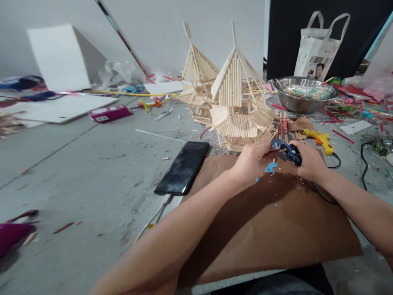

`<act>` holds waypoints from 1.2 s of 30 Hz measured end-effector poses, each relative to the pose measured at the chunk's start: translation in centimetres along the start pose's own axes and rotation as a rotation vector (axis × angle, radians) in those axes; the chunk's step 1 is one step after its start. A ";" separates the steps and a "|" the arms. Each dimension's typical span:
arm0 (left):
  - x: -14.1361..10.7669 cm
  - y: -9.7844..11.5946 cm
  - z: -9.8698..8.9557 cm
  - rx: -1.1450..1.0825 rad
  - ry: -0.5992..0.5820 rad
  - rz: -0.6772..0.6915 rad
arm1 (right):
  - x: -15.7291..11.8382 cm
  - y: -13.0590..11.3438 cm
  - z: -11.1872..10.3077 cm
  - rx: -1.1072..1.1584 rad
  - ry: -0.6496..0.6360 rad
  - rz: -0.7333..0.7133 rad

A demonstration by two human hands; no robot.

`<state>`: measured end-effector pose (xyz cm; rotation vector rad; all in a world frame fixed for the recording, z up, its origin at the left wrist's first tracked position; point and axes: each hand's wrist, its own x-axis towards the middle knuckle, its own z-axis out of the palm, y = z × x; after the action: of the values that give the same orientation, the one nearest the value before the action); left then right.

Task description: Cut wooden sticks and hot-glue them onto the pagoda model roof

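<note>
My right hand (pixel 308 159) is closed round a dark blue hand tool (pixel 291 154), its exact kind unclear. My left hand (pixel 253 157) meets the tool's left end with fingers pinched together; what they hold is hidden. A short pale stick end shows beside the tool. Both hands are over a brown board (pixel 276 233), where blue scraps (pixel 271 167) and tiny wood bits lie. Just beyond them stands a pagoda-like model (pixel 236 119) built of thin wooden sticks, with a second stick model (pixel 199 67) behind it.
A black phone (pixel 182 168) lies at the board's left edge. Right of my hands are a yellow glue gun (pixel 321 140) with a black cord and a steel bowl (pixel 302 104) of packaged sticks. A magenta box (pixel 109 113) and white board (pixel 61 107) lie farther left.
</note>
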<state>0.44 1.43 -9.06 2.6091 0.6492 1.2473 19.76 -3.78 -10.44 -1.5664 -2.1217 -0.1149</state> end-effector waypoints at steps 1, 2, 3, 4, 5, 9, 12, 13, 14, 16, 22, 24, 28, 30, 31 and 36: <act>0.0 0.0 0.0 0.003 -0.005 -0.001 | 0.0 0.0 0.0 0.009 0.003 0.002; 0.0 0.0 0.0 0.004 -0.010 -0.002 | 0.0 0.0 0.0 0.017 0.006 0.005; 0.0 0.0 0.0 0.005 -0.011 0.000 | 0.0 0.0 0.0 0.023 0.008 0.009; 0.0 0.0 0.0 0.002 -0.008 0.005 | 0.0 0.0 0.0 0.025 0.006 0.014; 0.0 0.0 0.0 -0.004 -0.003 0.012 | 0.0 -0.1 0.0 0.024 -0.001 0.019; 0.1 0.1 -0.1 -0.018 0.002 0.032 | 0.0 -0.1 -0.1 0.015 -0.020 0.025; 0.0 0.1 -0.2 -0.009 -0.005 0.023 | -0.1 -0.1 0.0 0.017 -0.015 0.022; 0.0 0.1 -0.2 -0.003 -0.005 0.019 | -0.1 -0.1 0.0 0.017 -0.015 0.020; 0.1 0.1 -0.3 0.002 -0.007 0.018 | -0.1 -0.1 0.0 0.016 -0.013 0.017; 0.1 0.1 -0.3 0.007 -0.012 0.017 | 0.0 0.0 0.1 0.014 -0.006 0.009; 0.2 0.1 -0.2 0.003 0.010 0.045 | 0.0 0.1 0.3 0.014 0.012 -0.016; 0.2 0.1 -0.2 0.010 0.009 0.051 | 0.0 0.1 0.3 0.015 0.012 -0.006; 0.1 0.0 -0.3 0.010 -0.002 0.053 | -0.1 0.1 0.3 0.018 0.018 0.009; 0.1 0.0 -0.3 -0.003 0.005 0.061 | -0.1 0.1 0.4 0.023 0.013 0.008; 0.1 0.0 -0.3 -0.006 0.006 0.062 | -0.1 0.1 0.4 0.025 0.010 0.009; 0.1 0.1 -0.4 0.002 -0.023 0.030 | -0.1 -0.1 0.2 0.039 -0.016 0.036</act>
<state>0.21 1.39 -8.66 2.6407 0.6094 1.2240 19.66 -3.81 -10.61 -1.5866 -2.0945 -0.0490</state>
